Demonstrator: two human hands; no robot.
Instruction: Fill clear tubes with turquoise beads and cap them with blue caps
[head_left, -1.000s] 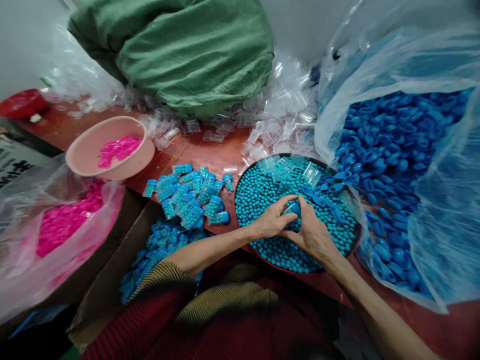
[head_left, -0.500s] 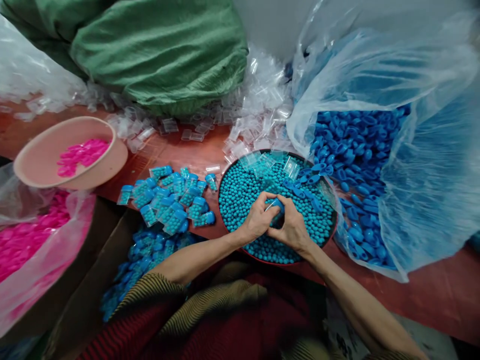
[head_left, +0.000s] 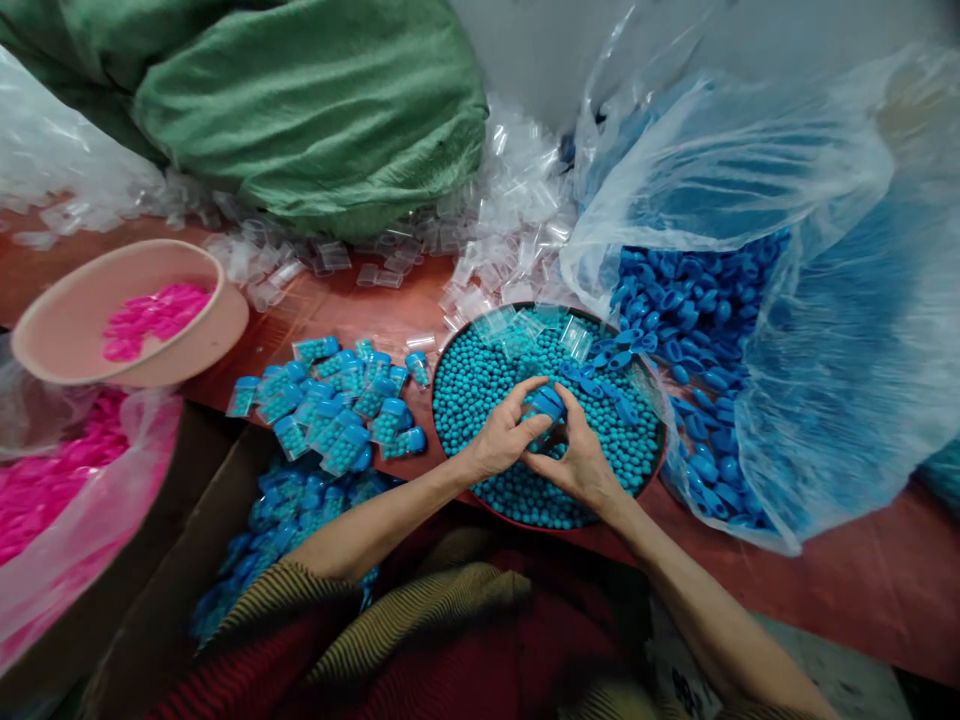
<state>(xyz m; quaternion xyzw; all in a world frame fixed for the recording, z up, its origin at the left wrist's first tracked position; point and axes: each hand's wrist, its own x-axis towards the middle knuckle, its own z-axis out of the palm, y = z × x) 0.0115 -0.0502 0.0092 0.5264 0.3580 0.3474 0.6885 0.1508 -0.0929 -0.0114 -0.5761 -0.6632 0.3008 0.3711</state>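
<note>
Blue-capped container (head_left: 546,403) held between left hand (head_left: 504,436) and right hand (head_left: 583,462), fingers of both closed on it, above turquoise beads (head_left: 480,385), filled containers (head_left: 330,405) heaped at nine o'clock on bench (head_left: 847,570)

Between my left grip (head_left: 501,437) and right grip (head_left: 584,462), the blue cap (head_left: 548,402) looks like smooth plastic with a soft sheen. The turquoise beads (head_left: 466,392) look smooth, faintly shiny. I see clear, glossy plastic in the loose containers (head_left: 517,240), thin crinkled film in the bag (head_left: 847,330), matt pink plastic in the basin (head_left: 225,338), wrinkled cloth-like green sacking (head_left: 315,110), and a smooth, slightly shiny red counter (head_left: 334,308).
</note>
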